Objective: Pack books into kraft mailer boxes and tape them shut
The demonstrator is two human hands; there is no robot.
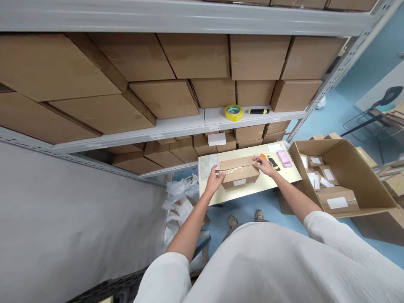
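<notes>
White shirt point(261, 261), loose, plain over the visible part, soft creases and grey shadows across the fabric; left sleeve point(167, 273) short, white, straight hem above the forearm; right sleeve point(328, 231) same white, short too, more wrinkled, folds bunched toward the shoulder; forearms bare, slim, tapering to the wrists; left hand point(215, 181) bare; right hand point(264, 165) bare; trousers point(232, 230) dark grey, thin strip showing below shirt hem; shoes point(232, 221) greyish beige, rounded toes, finer detail too small to read.
</notes>
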